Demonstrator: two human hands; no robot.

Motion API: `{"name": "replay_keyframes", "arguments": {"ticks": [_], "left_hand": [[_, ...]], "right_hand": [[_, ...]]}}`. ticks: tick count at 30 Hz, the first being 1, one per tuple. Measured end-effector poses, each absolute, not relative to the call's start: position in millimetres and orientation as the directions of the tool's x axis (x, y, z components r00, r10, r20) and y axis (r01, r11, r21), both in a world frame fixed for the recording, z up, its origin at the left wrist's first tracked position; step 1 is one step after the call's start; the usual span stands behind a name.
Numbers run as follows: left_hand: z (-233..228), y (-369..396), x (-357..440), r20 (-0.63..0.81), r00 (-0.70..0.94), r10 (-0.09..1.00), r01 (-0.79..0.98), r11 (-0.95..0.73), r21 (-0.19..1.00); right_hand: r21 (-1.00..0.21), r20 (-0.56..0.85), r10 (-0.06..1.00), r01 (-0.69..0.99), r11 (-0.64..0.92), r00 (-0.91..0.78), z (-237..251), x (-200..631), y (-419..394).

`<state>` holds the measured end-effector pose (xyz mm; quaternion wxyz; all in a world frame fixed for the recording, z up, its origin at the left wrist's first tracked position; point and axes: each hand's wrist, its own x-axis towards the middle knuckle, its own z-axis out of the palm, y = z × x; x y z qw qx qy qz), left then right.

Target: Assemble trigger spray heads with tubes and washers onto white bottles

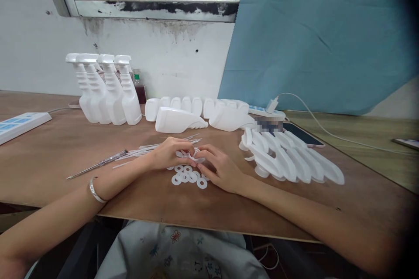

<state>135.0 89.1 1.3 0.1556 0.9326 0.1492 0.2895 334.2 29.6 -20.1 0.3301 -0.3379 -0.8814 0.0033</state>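
brown wooden worktop below window, white wall behind. left hand and right hand meet at middle, fingers closed on small white plastic part. flat white plastic rings lie just below hands. upright white spray bottles stand far left, white trigger heads lie right.

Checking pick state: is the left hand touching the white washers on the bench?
Touching. The head view shows the left hand with fingertips down on the top edge of the white washers, meeting the right hand there.
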Motion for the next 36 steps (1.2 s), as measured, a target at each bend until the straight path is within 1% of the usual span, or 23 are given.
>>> {"name": "replay_keyframes", "arguments": {"ticks": [3, 6, 12, 15, 17, 19, 22, 26, 28, 30, 32, 33, 34, 36], "left_hand": [[0, 89, 136, 0.518, 0.773, 0.365, 0.158, -0.903, 0.401], [0, 90, 138, 0.509, 0.774, 0.377, 0.148, -0.889, 0.432], [3, 91, 138, 0.427, 0.771, 0.472, 0.234, -0.834, 0.500], [5, 88, 137, 0.370, 0.771, 0.518, 0.283, -0.800, 0.529], [6, 86, 137, 0.357, 0.772, 0.526, 0.303, -0.798, 0.520], [9, 85, 138, 0.346, 0.789, 0.507, 0.312, -0.817, 0.486], [12, 85, 139, 0.331, 0.805, 0.492, 0.313, -0.826, 0.468], [10, 88, 139, 0.296, 0.810, 0.507, 0.335, -0.813, 0.475], [9, 88, 139, 0.275, 0.820, 0.502, 0.339, -0.813, 0.473], [11, 88, 138, 0.272, 0.825, 0.496, 0.318, -0.804, 0.502], [18, 91, 136, 0.298, 0.799, 0.522, 0.313, -0.785, 0.535], [23, 94, 133, 0.305, 0.780, 0.547, 0.336, -0.776, 0.534], [29, 98, 129, 0.289, 0.764, 0.577, 0.381, -0.765, 0.519], [42, 110, 117, 0.183, 0.745, 0.642, 0.503, -0.720, 0.477]], "right_hand": [[-0.249, 0.585, 0.603, 0.587, 0.771, -0.543, -20, 334, 29], [-0.262, 0.571, 0.621, 0.598, 0.757, -0.536, -19, 334, 29], [-0.332, 0.532, 0.666, 0.594, 0.732, -0.523, -16, 334, 29], [-0.402, 0.527, 0.716, 0.608, 0.685, -0.458, -19, 336, 28], [-0.457, 0.505, 0.750, 0.605, 0.652, -0.426, -22, 337, 27], [-0.483, 0.490, 0.757, 0.588, 0.648, -0.432, -24, 338, 28], [-0.489, 0.509, 0.745, 0.568, 0.663, -0.431, -25, 339, 30], [-0.492, 0.509, 0.752, 0.575, 0.654, -0.419, -25, 338, 33], [-0.478, 0.508, 0.757, 0.596, 0.645, -0.411, -25, 338, 33], [-0.446, 0.504, 0.751, 0.616, 0.649, -0.427, -23, 338, 33], [-0.406, 0.492, 0.743, 0.636, 0.657, -0.454, -20, 338, 33], [-0.392, 0.482, 0.745, 0.648, 0.654, -0.461, -18, 338, 33], [-0.384, 0.469, 0.752, 0.659, 0.646, -0.463, -16, 338, 33], [-0.396, 0.434, 0.774, 0.675, 0.623, -0.461, -12, 339, 33]]}}
